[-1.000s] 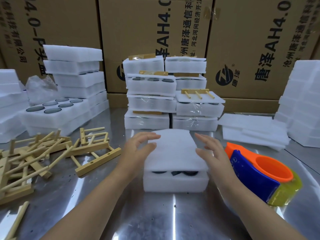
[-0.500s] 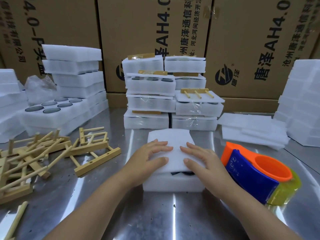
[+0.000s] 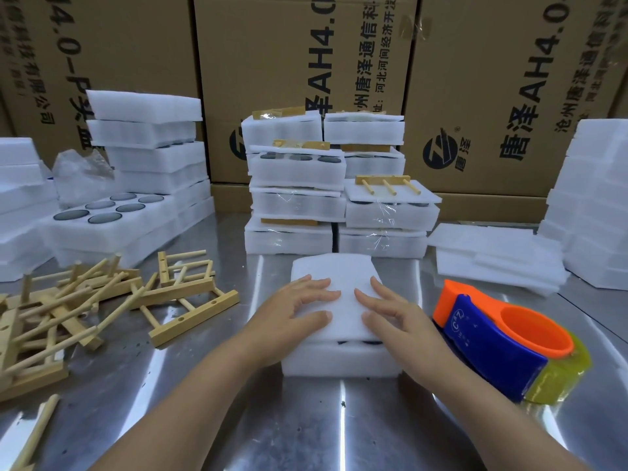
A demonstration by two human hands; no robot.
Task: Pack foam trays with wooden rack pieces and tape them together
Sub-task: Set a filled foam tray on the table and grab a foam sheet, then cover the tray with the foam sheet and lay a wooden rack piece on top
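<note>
Cardboard cartons (image 3: 509,79) read "唐泽 AH4.0"; tape dispenser (image 3: 489,348) "CZ".

A shiny steel surface (image 3: 306,436) reflects overhead light; tall printed cardboard boxes (image 3: 503,79) wall off the far side.

Table (image 3: 306,436): bare metal, polished, glossy, streaked with bright reflections.
Foam sheet (image 3: 334,283): white foam, matt, fine soft grain.
Foam tray (image 3: 339,363): white foam, matt, thicker block, same finish.
Wooden rack pieces (image 3: 183,297): pale unfinished wood, matt, smooth dowels and flat bars.
Tape dispenser (image 3: 499,341): hard plastic, orange and blue, smooth, slight sheen.
Tape roll (image 3: 560,379): clear yellowish film, glossy.
Packed stacks (image 3: 295,198): matt foam under shiny, wrinkled clear tape.
Cardboard boxes (image 3: 492,79): brown paperboard, matt, black print.
</note>
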